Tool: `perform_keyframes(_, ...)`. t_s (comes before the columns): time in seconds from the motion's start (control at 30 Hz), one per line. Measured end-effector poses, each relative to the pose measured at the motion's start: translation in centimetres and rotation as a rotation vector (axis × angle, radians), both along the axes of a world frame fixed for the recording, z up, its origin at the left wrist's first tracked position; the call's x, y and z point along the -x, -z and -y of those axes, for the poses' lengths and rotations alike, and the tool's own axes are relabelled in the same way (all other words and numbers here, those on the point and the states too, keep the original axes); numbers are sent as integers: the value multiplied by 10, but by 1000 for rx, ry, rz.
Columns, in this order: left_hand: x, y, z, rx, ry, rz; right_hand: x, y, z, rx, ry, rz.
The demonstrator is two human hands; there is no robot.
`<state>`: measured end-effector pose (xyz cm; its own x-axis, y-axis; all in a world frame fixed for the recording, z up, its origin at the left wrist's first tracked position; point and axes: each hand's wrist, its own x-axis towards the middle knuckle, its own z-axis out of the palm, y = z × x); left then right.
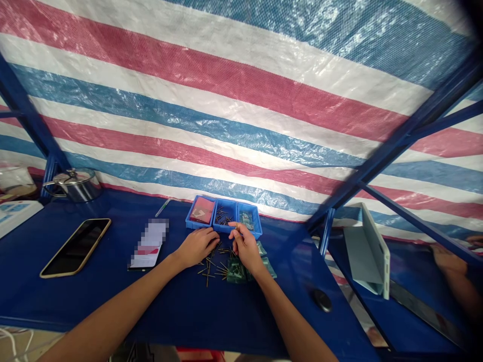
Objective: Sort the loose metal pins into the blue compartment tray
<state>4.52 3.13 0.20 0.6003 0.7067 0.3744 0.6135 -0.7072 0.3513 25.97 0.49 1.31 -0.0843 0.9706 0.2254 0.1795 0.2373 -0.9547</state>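
Blue tray (222, 229), green packets (236, 272)

From here I see two bare forearms angling inward: the left hand (198, 246) palm-down, its fingers bent, and the right hand (245, 247) with thumb and forefinger brought together in a pinch.

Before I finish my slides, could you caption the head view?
Left hand and right hand near scattered thin metal pieces, close to blue compartment bins on a blue table.

Makeshift workshop booth, striped tarpaulin wall (211, 66), blue metal frame (377, 159), blue worktable (219, 314), plastic parts bins (257, 220)
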Motion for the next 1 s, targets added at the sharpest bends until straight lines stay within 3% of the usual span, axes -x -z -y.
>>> perform_keyframes(0.2, 1, -2, 1, 10, 6, -8, -1, 1, 3, -60, 103, 140)
perform_keyframes(0.43, 0, -2, 1, 15, -1, -5, -2, -4, 6, -242, 144, 401)
perform_keyframes(0.67, 0, -3, 1, 5, 2, -13, -4, -4, 5, -333, 158, 467)
perform_keyframes(1.0, 1, 0, -1, 6, -1, -13, -4, -4, 6, -347, 168, 463)
